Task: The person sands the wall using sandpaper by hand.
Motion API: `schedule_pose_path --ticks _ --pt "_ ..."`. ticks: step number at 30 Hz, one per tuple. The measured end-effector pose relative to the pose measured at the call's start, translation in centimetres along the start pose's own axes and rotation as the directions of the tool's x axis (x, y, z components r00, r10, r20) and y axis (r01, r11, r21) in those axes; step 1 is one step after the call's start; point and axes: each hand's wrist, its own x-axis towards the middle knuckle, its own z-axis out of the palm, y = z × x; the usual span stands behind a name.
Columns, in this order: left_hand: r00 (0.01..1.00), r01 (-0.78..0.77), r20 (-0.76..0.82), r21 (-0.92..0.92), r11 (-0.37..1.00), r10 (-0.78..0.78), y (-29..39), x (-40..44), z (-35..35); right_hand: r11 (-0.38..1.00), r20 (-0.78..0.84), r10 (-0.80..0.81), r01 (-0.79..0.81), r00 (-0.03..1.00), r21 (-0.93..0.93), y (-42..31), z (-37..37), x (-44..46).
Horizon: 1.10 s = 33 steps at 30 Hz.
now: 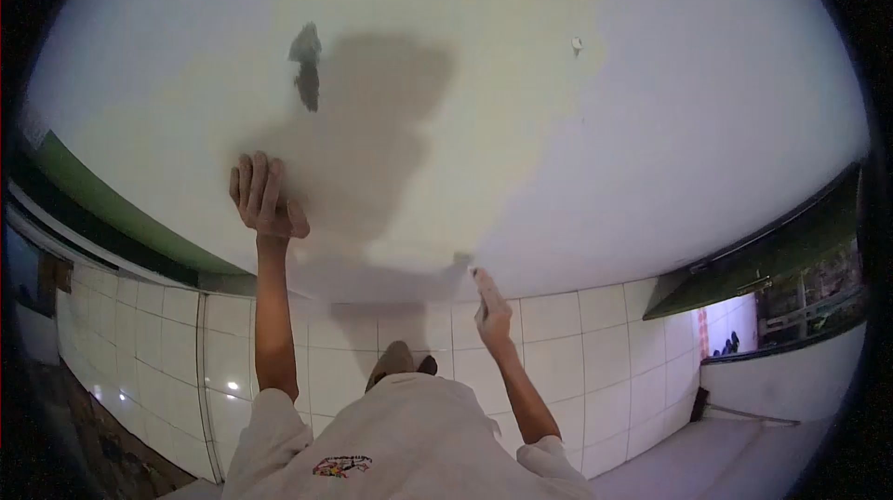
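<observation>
My left hand [265, 195] is at nine o'clock, fingers spread upward over the pale wall [521, 156]; I can't tell whether the palm touches it. My right hand [495, 312] is at five, near the wall's foot, fingers pointing toward it; whether I grip something small there is unclear. My shadow [381, 119] falls toward eleven, with a dark grey patch [309, 81] just beside its left edge. A small white spot [577, 44] sits at one. Toward six are my printed shirt [419, 440] and the tiled floor [549, 314].
</observation>
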Motion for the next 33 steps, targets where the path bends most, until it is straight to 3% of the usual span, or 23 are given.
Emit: schedule_pose_path --ticks 3,5,7,9,12,19,24,25,27,28,30,32,33 --pt "1.0 -0.004 0.009 0.006 1.0 0.004 0.2 0.3 -0.1 0.986 -0.314 -0.16 0.163 0.936 -0.017 -7.7 -7.2 9.0" --pt "1.0 -0.008 0.01 0.006 1.0 0.008 0.2 0.0 -0.1 0.95 -0.513 -0.309 0.283 0.801 -0.132 -12.7 -11.2 14.3" --pt "1.0 -0.003 0.02 0.011 1.0 0.003 0.1 0.1 -0.2 0.88 -0.571 -0.473 0.322 0.671 -0.349 -15.4 -12.8 18.6" --pt "1.0 -0.007 0.031 0.012 1.0 0.007 0.2 0.1 -0.3 0.861 -0.442 -0.505 0.392 0.742 -0.325 -16.2 -13.5 21.3" --pt "1.0 0.003 0.02 0.017 1.0 -0.003 0.4 0.4 -0.1 0.829 -0.452 -0.538 0.349 0.711 -0.437 -12.6 -8.6 23.1" --pt "1.0 0.001 0.016 -0.007 1.0 -0.001 0.0 -0.3 0.1 0.808 -0.291 -0.468 0.27 0.834 -0.524 -5.5 -3.0 14.7" --pt "1.0 0.022 -0.001 -0.023 0.999 -0.022 0.3 0.6 -0.2 0.934 0.026 -0.087 0.091 0.996 -0.344 -2.1 0.0 5.5" --pt "1.0 0.025 0.017 -0.022 0.999 -0.025 0.1 0.3 -0.3 0.965 0.125 0.021 0.013 0.992 -0.264 -1.0 1.0 2.5" --pt "1.0 0.023 0.001 -0.005 1.0 -0.023 0.0 0.2 -0.3 0.939 0.461 0.166 0.003 0.872 -0.343 0.8 1.3 -1.7" --pt "0.999 0.023 0.025 -0.004 1.0 -0.023 -0.1 0.0 -0.4 0.938 0.454 0.156 0.012 0.877 -0.346 1.0 0.7 -1.2" --pt "0.999 0.026 0.045 -0.029 0.999 -0.025 0.0 0.2 -0.5 0.96 0.226 0.239 -0.196 0.944 -0.199 -0.5 -1.5 -0.3" --pt "0.999 0.01 0.035 -0.038 0.999 -0.009 -0.1 0.6 -0.4 0.996 -0.108 -0.022 0.013 0.994 -0.089 -5.4 -6.3 5.7" --pt "1.0 -0.01 0.013 -0.045 0.999 0.01 0.0 0.7 -0.3 1.0 -0.185 -0.007 0.002 0.983 -0.025 -9.7 -9.5 8.7"
